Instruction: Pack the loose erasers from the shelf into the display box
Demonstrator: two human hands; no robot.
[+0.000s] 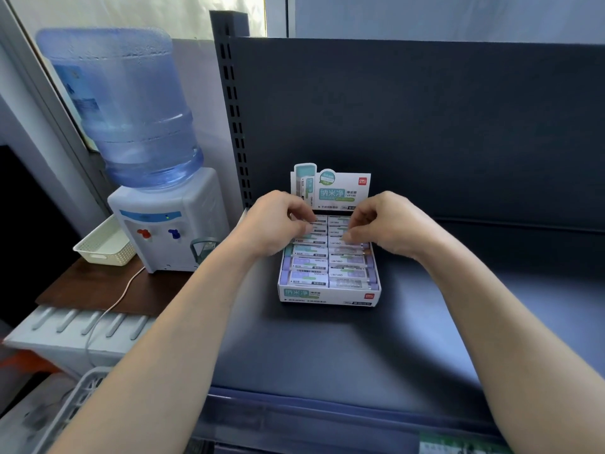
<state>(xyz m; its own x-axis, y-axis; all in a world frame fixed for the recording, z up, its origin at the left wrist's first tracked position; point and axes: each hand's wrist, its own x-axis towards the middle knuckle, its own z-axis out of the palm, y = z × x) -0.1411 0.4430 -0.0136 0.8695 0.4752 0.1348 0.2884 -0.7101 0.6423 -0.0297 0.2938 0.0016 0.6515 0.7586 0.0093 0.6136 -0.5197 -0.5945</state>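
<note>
**Item:** white cardboard display box point(329, 294) with teal and lilac print and an upright header card point(340, 191) at the back. It stands on the dark grey metal shelf point(327, 348).

**Contents:** paper-sleeved rectangular erasers point(309, 276) in two columns, the front rows flush and tight. No loose ones show on the shelf.

**Left hand point(271, 224):** fingers curled, thumb and forefinger pinching a rear eraser point(316, 220) of the left column.

**Right hand point(389, 224):** fingers curled, tips on the right column. Whether it is gripping or merely pressing, I cannot tell.

**Risks, as judged:**
- Forcing a piece into a packed row may buckle its sleeve or pop a neighbour up.
- Uneven pressure at the rear could tip the light box or bend the header card.
- A piece left standing proud would spoil the level face.
</note>
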